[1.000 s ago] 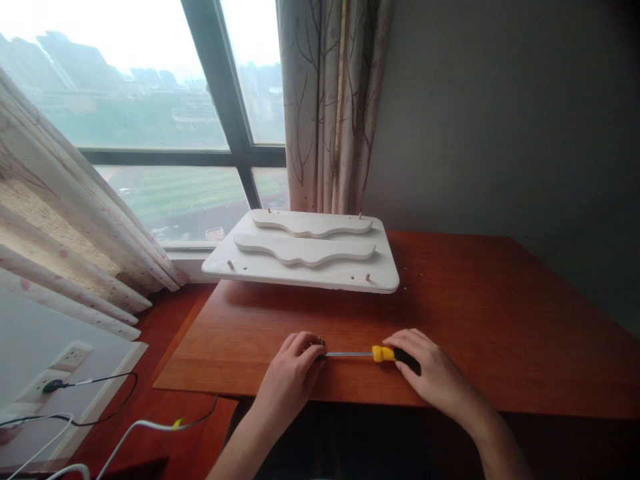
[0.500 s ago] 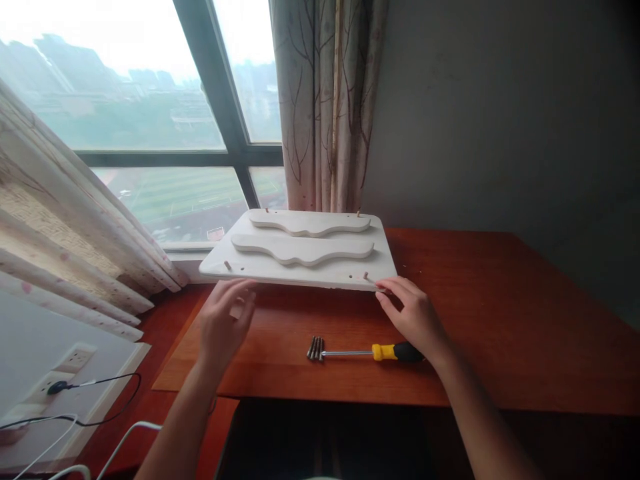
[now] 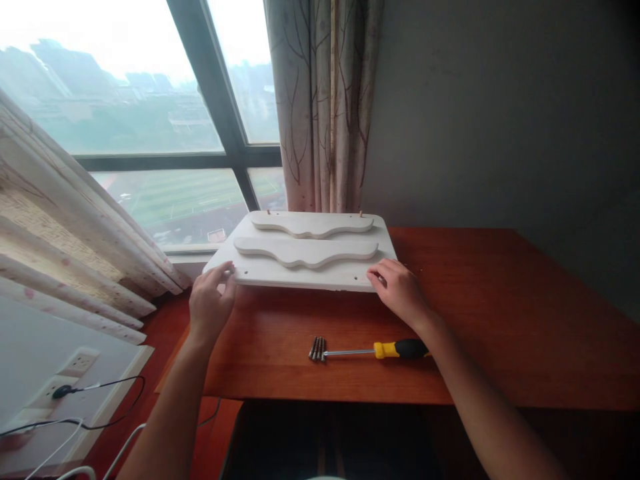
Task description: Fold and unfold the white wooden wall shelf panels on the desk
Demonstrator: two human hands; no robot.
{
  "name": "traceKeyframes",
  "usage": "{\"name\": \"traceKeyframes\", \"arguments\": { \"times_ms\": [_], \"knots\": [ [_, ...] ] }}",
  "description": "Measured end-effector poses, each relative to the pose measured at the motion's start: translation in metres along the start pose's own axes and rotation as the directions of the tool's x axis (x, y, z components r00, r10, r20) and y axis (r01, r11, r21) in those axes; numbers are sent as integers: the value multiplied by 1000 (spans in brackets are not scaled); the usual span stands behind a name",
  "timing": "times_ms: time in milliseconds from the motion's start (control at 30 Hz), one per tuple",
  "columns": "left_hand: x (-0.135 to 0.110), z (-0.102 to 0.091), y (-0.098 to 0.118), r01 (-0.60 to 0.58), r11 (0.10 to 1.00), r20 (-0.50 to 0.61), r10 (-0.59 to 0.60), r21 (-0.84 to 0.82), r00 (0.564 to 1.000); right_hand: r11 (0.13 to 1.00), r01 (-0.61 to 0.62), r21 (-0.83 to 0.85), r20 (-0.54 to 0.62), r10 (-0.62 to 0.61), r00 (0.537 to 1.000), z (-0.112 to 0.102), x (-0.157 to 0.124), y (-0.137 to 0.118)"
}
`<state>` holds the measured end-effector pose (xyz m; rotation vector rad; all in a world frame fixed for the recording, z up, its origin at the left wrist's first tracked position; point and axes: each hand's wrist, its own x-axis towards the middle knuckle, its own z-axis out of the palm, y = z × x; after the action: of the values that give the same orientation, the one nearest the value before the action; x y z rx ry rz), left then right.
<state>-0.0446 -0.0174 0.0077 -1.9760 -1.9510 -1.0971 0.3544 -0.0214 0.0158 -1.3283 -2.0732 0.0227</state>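
A white board (image 3: pixel 270 275) lies on the table, bearing two wavy-edged white wooden pieces: one toward the back (image 3: pixel 313 224) and one nearer me (image 3: pixel 306 253). My left hand (image 3: pixel 213 297) is at the near left corner, thumb and fingers pinched around a short wooden dowel that they mostly hide. At the near right corner my right hand (image 3: pixel 397 287) pinches the other near dowel, also covered by its fingers. Small wooden dowels (image 3: pixel 361 214) stand along the far edge. Screw holes (image 3: pixel 355 278) show beside the hands.
On the reddish wooden table (image 3: pixel 500 320), several screws (image 3: pixel 317 349) lie at the tip of a yellow-and-black screwdriver (image 3: pixel 400 349), close to the front edge. Curtains (image 3: pixel 325 107) and a window stand behind. Cables (image 3: pixel 115 380) and wall sockets (image 3: pixel 83 361) are at lower left.
Both hands have moved from the board's front edge up onto its near corners. Their fingers have closed at the two near dowels, which showed uncovered before.
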Motion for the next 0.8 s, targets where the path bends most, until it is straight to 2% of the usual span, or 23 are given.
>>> {"name": "traceKeyframes", "arguments": {
  "times_ms": [133, 333, 500, 633, 800],
  "knots": [
    [-16, -2, 14, -39, 999, 18, 38, 19, 999, 1000, -11, -12, -13, 10, 1000, -14, -17, 11],
    [-42, -6, 43, -174, 985, 70, 172, 21, 983, 998, -60, -3, -36, 60, 998, -40, -52, 35],
    [-56, -6, 70, -213, 977, 91, 213, -7, 973, 994, -103, 23, -87, 105, 991, -60, -80, 51],
    [-64, -9, 81, -233, 971, 110, 238, -51, 965, 987, -157, 43, -93, 160, 983, -69, -95, 60],
    [-70, -14, 85, -250, 965, 113, 258, -77, 960, 980, -185, 77, -100, 192, 976, -70, -103, 62]
  ]
}}
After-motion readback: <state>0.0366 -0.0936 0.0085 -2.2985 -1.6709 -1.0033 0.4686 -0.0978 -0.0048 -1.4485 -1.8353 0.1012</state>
